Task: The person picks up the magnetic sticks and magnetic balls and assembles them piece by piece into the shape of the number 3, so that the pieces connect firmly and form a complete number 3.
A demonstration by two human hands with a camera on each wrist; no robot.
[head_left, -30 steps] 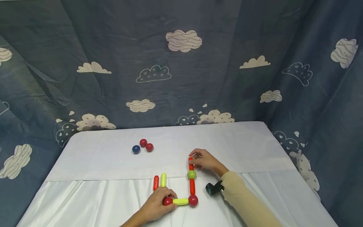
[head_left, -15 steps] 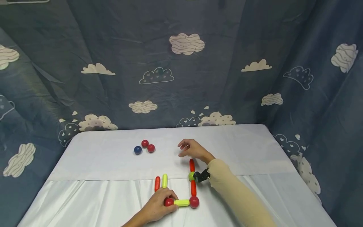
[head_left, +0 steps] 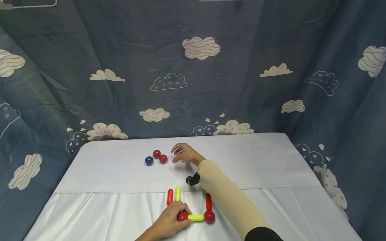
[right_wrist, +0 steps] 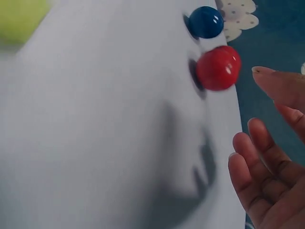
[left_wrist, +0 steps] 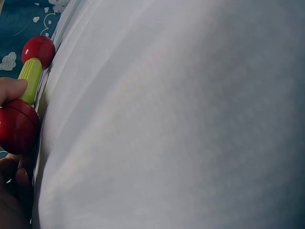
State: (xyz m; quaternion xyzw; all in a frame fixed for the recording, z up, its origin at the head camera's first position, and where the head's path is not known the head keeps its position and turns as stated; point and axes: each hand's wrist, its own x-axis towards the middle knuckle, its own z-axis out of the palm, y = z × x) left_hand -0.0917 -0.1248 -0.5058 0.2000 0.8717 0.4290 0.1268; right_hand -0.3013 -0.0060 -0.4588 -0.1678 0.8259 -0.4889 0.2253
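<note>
My left hand (head_left: pixel 169 219) grips a red ball (head_left: pixel 182 217), its thumb at the near end of a yellow-green stick (left_wrist: pixel 31 76). That stick runs right to another red ball (head_left: pixel 209 217), from which a red stick (head_left: pixel 208 202) points away from me. A green ball at its far end is mostly covered by the right sleeve (head_left: pixel 226 190). Reaching across the table, my right hand (head_left: pixel 187 154) has spread, loosely bent fingers and holds nothing. Just left of its fingertips lie two red balls (head_left: pixel 163 159) and a blue ball (head_left: pixel 149 161).
Beyond the left hand lie a red stick (head_left: pixel 170 196) and a yellow-green stick (head_left: pixel 178 193), their near ends by the hand. A black wrist camera (head_left: pixel 193 179) hangs under the right forearm. White cloth (head_left: pixel 256 160) covers the table; a cloud-patterned curtain (head_left: pixel 235 90) stands behind.
My right hand has let go of the far red stick and moved left and away toward the loose balls. Its sleeve now covers that stick. The left hand keeps its grip in place.
</note>
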